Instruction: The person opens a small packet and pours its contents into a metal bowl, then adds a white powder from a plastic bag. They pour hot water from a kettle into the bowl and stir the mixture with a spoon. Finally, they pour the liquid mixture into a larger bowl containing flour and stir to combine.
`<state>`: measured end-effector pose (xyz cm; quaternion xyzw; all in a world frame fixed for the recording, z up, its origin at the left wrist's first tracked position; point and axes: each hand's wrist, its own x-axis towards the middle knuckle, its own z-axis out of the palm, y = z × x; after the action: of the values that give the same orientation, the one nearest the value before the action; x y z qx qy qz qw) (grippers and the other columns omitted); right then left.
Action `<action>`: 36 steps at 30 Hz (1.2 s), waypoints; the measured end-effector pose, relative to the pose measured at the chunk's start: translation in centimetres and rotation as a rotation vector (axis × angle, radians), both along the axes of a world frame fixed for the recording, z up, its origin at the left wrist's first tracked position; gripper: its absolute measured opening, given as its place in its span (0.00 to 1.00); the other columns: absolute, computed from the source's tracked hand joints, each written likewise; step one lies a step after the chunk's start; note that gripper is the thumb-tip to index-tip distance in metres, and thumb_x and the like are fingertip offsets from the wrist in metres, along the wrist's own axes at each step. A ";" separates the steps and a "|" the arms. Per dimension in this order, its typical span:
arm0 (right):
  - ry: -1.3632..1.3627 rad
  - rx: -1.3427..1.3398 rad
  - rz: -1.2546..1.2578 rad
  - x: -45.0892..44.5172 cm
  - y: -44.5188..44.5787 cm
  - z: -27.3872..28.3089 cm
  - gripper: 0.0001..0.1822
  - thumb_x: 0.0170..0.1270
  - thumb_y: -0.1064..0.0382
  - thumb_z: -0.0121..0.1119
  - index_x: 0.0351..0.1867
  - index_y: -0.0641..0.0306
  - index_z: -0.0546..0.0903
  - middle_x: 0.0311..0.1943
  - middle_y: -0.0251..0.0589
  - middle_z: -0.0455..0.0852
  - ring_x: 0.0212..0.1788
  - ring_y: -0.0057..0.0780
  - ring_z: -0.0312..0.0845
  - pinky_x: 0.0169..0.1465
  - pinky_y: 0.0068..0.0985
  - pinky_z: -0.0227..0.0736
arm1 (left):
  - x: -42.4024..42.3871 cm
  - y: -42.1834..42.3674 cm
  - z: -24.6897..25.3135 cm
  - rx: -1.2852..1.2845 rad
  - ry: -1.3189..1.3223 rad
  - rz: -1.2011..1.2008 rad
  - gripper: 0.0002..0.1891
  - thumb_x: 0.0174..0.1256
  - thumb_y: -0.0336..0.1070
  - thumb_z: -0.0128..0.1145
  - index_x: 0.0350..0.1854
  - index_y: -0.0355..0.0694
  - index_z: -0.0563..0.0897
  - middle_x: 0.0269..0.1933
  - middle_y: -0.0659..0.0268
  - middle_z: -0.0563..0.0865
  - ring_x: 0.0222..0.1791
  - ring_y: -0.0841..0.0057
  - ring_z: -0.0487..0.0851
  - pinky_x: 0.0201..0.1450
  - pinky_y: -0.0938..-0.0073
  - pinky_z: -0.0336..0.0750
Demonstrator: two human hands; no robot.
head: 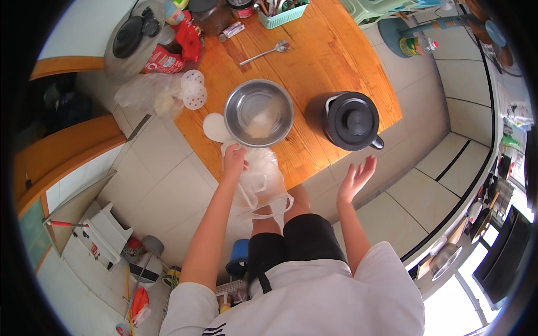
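A stainless steel bowl (258,113) stands near the edge of the wooden table, with something pale and unclear inside it. My left hand (235,161) is just below the bowl, fingers partly curled, beside a clear plastic bag (258,174) that hangs over the table's edge; whether it grips the bag cannot be told. A white round disc (217,127) lies left of the bowl. On the right, a black lidded jug (352,121) stands at the table edge. My right hand (356,177) is in the air below the jug, fingers spread, holding nothing.
On the wooden table (323,54) lie a metal spoon (265,53) and a green basket (282,16) of utensils. Perforated white discs (194,90) and a crumpled plastic bag (147,94) are at its left edge. Red packages (166,60) and jars stand behind them.
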<state>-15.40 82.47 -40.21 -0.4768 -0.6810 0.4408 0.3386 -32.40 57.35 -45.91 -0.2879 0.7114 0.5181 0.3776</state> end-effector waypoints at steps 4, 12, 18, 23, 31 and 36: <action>0.151 0.016 0.136 -2.5 6.3 -1.9 0.26 0.60 0.77 0.47 0.62 0.68 0.65 0.59 0.46 0.71 0.63 0.36 0.67 0.68 0.32 0.57 | -1.2 2.4 0.1 -0.150 0.081 -0.038 0.20 0.67 0.40 0.53 0.57 0.34 0.72 0.44 0.59 0.81 0.41 0.70 0.81 0.48 0.69 0.74; 0.104 -0.131 -0.018 -3.8 9.2 -4.0 0.12 0.69 0.63 0.57 0.26 0.65 0.74 0.22 0.28 0.75 0.27 0.15 0.64 0.34 0.18 0.63 | -0.6 12.6 9.3 0.447 0.464 -0.058 0.34 0.74 0.59 0.27 0.72 0.37 0.58 0.70 0.59 0.62 0.71 0.69 0.54 0.72 0.64 0.46; 0.101 -0.145 0.047 -3.9 9.5 -3.6 0.13 0.68 0.65 0.57 0.24 0.64 0.72 0.21 0.28 0.74 0.26 0.15 0.63 0.32 0.18 0.62 | 0.6 21.0 8.1 0.778 0.271 0.007 0.44 0.70 0.71 0.21 0.74 0.37 0.53 0.76 0.61 0.54 0.77 0.69 0.45 0.76 0.68 0.36; 0.113 -0.148 0.145 -2.4 10.0 -4.5 0.04 0.61 0.71 0.57 0.34 0.66 0.73 0.31 0.35 0.76 0.33 0.19 0.68 0.39 0.20 0.65 | 1.1 21.6 7.7 0.755 0.294 -0.075 0.44 0.70 0.71 0.22 0.74 0.36 0.53 0.74 0.61 0.57 0.75 0.68 0.50 0.76 0.69 0.40; -0.306 0.541 0.427 -3.0 9.8 8.5 0.25 0.50 0.67 0.62 0.53 0.63 0.72 0.37 0.38 0.81 0.39 0.30 0.77 0.48 0.28 0.69 | 1.7 21.1 7.8 0.714 0.077 0.049 0.41 0.67 0.74 0.21 0.70 0.48 0.64 0.69 0.65 0.67 0.71 0.70 0.62 0.71 0.61 0.54; -0.798 0.662 0.825 -10.9 9.3 11.6 0.27 0.51 0.44 0.66 0.46 0.57 0.74 0.20 0.33 0.76 0.22 0.31 0.75 0.30 0.28 0.68 | 0.9 21.6 8.9 0.919 -0.447 0.252 0.39 0.68 0.72 0.26 0.70 0.48 0.62 0.70 0.59 0.64 0.71 0.61 0.61 0.68 0.41 0.57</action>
<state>-26.29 91.81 -28.62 -0.1743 -0.9804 0.0916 -0.0077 -31.45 78.92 -37.05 -0.2792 0.2726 0.7439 0.5425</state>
